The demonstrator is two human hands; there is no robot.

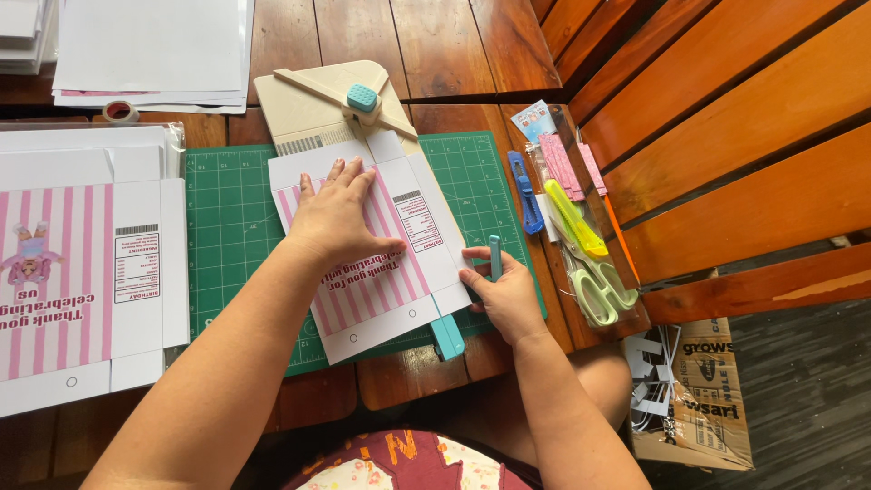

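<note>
Pink-striped printed card [381, 272], cut as a flat box template, lies tilted near the middle of a green cutting mat [227, 227] on a dark wooden table [435, 36]. At about seven o'clock of the card, the left hand [337, 222] comes in and presses flat on it, fingers spread wide. Just beside the card's edge at four o'clock, the right hand [504, 295] pinches a slim teal scoring tool [494, 257] upright between thumb and fingers. Under the card sits a cream scoring board [318, 109] with a teal slider [361, 98], stretching toward twelve o'clock. At three o'clock, scissors [599, 286], a yellow cutter [576, 218] and a blue cutter [524, 191] rest along the table edge. At nine o'clock lies a second striped template [82, 272]. Farthest, at eleven o'clock, are white paper sheets [150, 45] and a tape roll [120, 112].
</note>
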